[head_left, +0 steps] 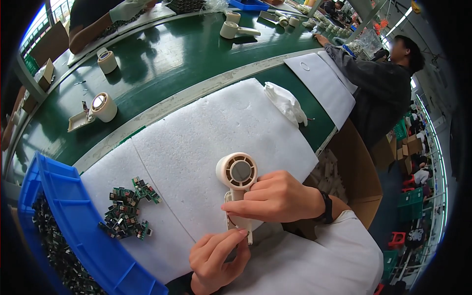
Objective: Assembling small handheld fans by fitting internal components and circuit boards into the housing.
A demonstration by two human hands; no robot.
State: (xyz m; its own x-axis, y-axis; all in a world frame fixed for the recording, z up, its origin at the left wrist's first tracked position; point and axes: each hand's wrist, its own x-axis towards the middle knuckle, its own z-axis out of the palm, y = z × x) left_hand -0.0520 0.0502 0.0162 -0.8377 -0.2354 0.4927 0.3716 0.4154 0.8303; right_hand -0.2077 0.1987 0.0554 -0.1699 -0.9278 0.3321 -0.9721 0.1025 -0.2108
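A cream handheld fan point(237, 169) lies over the white foam sheet point(196, 128), its round grille facing up and its handle pointing toward me. My right hand point(282, 197) grips the fan around the top of the handle, with the index finger laid across it. The handle is open, and a thin dark wire shows inside. At the handle's lower end, my left hand point(219, 258) pinches thumb and fingertips together; what is between them is too small to make out. Left of the fan lies a pile of small green circuit boards point(123, 211).
A blue bin point(81, 211) of dark small parts stands at the left. Beyond the foam runs a green conveyor point(157, 64) carrying several fans point(104, 108). A white glove point(285, 103) lies at the foam's far corner. At right are a cardboard box point(361, 184) and a co-worker point(378, 83).
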